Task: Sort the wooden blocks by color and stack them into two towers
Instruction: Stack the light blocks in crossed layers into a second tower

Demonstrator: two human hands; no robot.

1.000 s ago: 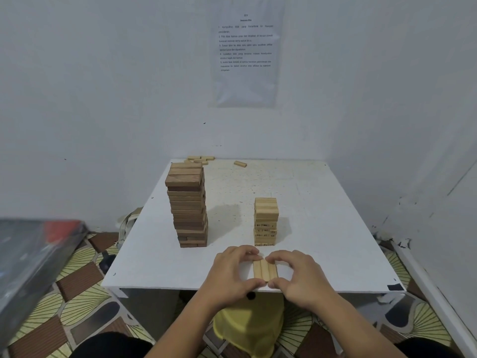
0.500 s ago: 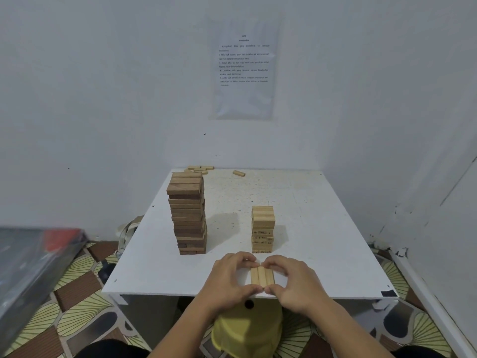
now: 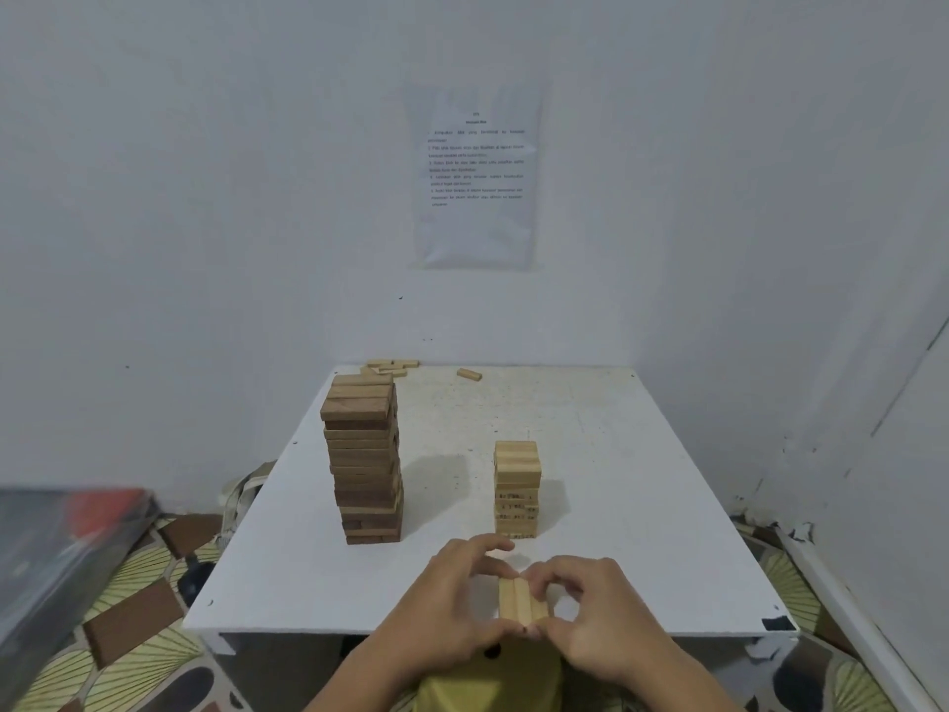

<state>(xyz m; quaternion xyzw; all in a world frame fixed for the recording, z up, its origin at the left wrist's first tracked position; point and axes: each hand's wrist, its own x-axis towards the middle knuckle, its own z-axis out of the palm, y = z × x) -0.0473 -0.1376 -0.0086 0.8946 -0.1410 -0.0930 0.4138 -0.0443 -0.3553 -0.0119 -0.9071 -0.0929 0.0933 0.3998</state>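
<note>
1. Both hands meet at the near edge of the white table (image 3: 642, 506). The left hand (image 3: 452, 593) and the right hand (image 3: 601, 608) each curl fingers and thumb round a row of 3 light blocks (image 3: 521, 601), pinching it at its far and near ends.
2. In that row the 3 blocks lie side by side and touching, their length running away from the person. Whether the row rests on the table or is lifted just off it cannot be told.
3. Just behind the row stands the light tower (image 3: 516, 488), short and upright, with dark print on the faces of its lower blocks.
4. Left of it, apart, stands the dark tower (image 3: 364, 459), clearly taller, with several layers slightly out of line.
5. At the far edge, against the wall, lies a small heap of loose light blocks (image 3: 393, 366). A single block (image 3: 469, 374) lies near it to the right.
6. A printed sheet (image 3: 475, 182) hangs on the wall above the table.
7. A yellow plastic object (image 3: 493, 680) shows below the near table edge, between the forearms.
8. A patterned floor (image 3: 144, 650) surrounds the table, and a blurred dark object with a red patch (image 3: 56, 547) fills the left edge.
</note>
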